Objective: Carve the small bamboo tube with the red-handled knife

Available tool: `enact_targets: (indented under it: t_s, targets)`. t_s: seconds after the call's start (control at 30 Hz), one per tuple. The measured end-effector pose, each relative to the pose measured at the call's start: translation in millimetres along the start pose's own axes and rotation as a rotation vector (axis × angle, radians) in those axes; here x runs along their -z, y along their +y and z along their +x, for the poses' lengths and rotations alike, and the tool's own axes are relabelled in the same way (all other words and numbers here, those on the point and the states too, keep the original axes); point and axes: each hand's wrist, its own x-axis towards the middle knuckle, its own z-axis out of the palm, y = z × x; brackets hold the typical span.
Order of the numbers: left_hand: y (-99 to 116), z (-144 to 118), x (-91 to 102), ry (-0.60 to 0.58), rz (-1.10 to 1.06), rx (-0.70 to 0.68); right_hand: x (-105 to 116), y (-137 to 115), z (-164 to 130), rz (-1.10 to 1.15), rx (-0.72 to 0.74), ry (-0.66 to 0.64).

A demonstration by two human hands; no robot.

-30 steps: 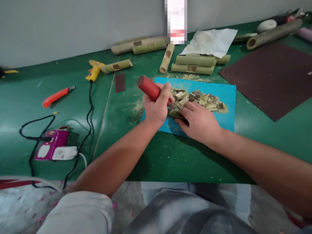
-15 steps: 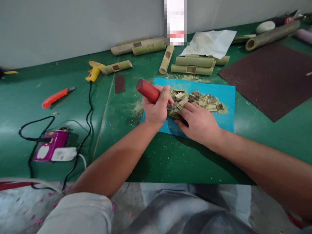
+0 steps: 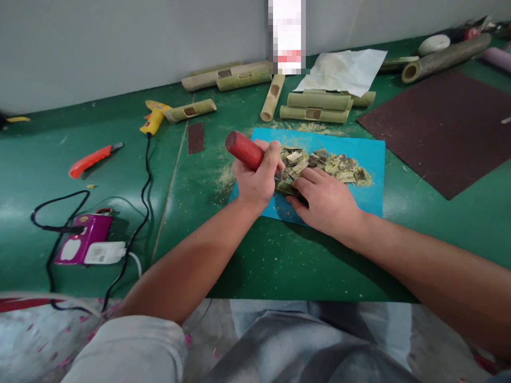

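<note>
My left hand (image 3: 257,178) is closed round the thick red wooden handle of a chisel (image 3: 244,150). Its butt end points up and to the left, and the blade is mostly hidden behind my fingers. With thumb and fingertips, my right hand (image 3: 329,199) pinches a dark green bamboo piece (image 3: 286,188), whose far end lies under the palm out of sight. The two hands are close together over a blue board (image 3: 369,154). Just beyond them, bamboo chips (image 3: 343,167) and fine shavings lie in a heap on the board.
Several cut bamboo tubes (image 3: 243,77) with square notches lie along the back, some beneath a white sheet (image 3: 345,72). A dark brown mat (image 3: 443,133) covers the right. At left are a yellow glue gun (image 3: 151,122), an orange cutter (image 3: 91,161) and a purple power strip (image 3: 96,231) with cords.
My left hand and the red handle have shifted very slightly to the right and down. The right hand and the bamboo piece stay nearly where they were.
</note>
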Motion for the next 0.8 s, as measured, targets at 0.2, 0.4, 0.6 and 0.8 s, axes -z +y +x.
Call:
enact_targets:
  t_s: [0.2,0.4,0.6,0.8]
  targets:
    - [5.9,0.0,-5.2,-0.01,-0.002,-0.026,-2.8,3.1,-0.9,0.057,0.002,0.04]
    - [2.6,2.6,-3.5,0.035,0.009,0.113,-1.5,6.9,0.3,0.076,-0.012,0.034]
    - [-3.4,5.4,-0.9,0.038,-0.011,0.128,1.5,2.3,0.8,0.012,-0.024,-0.004]
    - [-0.9,1.7,-1.4,-0.023,0.009,0.094,1.4,1.7,1.0,0.028,-0.027,-0.007]
